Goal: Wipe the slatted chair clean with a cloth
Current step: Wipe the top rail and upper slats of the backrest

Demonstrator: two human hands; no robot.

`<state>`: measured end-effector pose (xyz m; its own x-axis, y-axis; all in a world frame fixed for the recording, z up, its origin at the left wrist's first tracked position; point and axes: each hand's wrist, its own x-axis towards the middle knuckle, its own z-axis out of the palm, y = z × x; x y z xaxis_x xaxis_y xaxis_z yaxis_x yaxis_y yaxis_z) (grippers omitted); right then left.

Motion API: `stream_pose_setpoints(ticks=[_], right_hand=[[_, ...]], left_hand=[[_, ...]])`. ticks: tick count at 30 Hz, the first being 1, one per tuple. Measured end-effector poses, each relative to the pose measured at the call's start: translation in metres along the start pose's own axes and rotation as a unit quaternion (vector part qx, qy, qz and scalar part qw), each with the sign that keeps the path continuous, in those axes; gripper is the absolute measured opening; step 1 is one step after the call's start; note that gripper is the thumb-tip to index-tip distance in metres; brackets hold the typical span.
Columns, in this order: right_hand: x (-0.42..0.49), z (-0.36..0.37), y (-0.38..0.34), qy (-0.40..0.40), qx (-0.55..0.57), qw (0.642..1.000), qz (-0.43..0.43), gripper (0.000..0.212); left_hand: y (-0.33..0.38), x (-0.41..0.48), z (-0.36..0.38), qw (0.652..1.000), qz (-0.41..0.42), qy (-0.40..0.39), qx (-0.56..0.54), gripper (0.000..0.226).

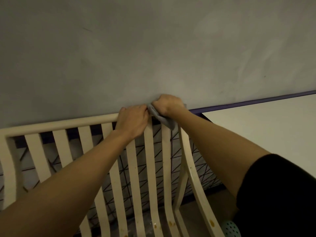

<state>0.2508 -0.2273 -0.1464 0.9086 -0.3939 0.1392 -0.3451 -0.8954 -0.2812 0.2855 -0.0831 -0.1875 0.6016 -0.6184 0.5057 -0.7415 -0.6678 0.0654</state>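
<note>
A grey wall (119,48) fills the upper view. Below it stands the cream slatted chair (59,124), its back toward the wall, with a white table (265,125) just to its right. The left hand (132,120) has its fingers curled over the chair's top rail. Just beside it, at the rail's right end, the right hand (166,104) grips a grey cloth (162,118) bunched against the rail, one end hanging down. Small brown stains (212,223) dot the lower slats.

Plain indoor room: bare grey wall (153,48), purple band (248,101), patterned tiles (201,161)
</note>
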Motion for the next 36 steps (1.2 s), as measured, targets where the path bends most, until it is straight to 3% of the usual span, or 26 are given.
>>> stream_pose_setpoints(ticks=[3, 5, 7, 9, 12, 14, 21, 31, 36], right_hand=[[-0.018, 0.026, 0.022, 0.193, -0.034, 0.972, -0.129, 0.037], [-0.026, 0.036, 0.041, 0.259, -0.028, 0.946, -0.193, 0.035], [-0.024, 0.033, 0.045, 0.256, -0.047, 0.945, -0.196, 0.033], [-0.016, 0.027, 0.036, 0.219, -0.062, 0.964, -0.138, 0.034], [0.001, 0.008, 0.023, 0.108, -0.01, 0.994, -0.01, 0.034], [0.006, 0.004, 0.022, 0.059, -0.021, 0.998, -0.006, 0.035], [-0.011, 0.034, 0.047, 0.238, -0.008, 0.96, -0.147, 0.038], [0.006, 0.025, 0.053, 0.206, 0.222, 0.953, 0.023, 0.043], [0.005, 0.035, 0.059, 0.216, 0.375, 0.895, 0.111, 0.045]], left_hand=[[-0.001, 0.0, 0.001, 1.0, 0.0, 0.005, -0.006, 0.026], [0.0, 0.0, 0.001, 1.0, 0.004, 0.002, -0.014, 0.027], [-0.001, 0.0, 0.001, 1.0, 0.003, 0.006, -0.009, 0.027], [-0.002, 0.0, 0.002, 1.0, 0.003, 0.007, -0.006, 0.028], [-0.002, -0.001, 0.003, 1.0, 0.004, 0.015, -0.005, 0.03], [-0.002, -0.002, 0.004, 1.0, 0.003, 0.024, 0.004, 0.03], [-0.002, -0.002, 0.002, 0.999, 0.014, 0.032, -0.009, 0.029], [0.0, -0.003, 0.009, 0.997, 0.018, 0.075, 0.017, 0.032], [0.0, -0.003, 0.012, 0.997, 0.013, 0.079, 0.014, 0.034]])
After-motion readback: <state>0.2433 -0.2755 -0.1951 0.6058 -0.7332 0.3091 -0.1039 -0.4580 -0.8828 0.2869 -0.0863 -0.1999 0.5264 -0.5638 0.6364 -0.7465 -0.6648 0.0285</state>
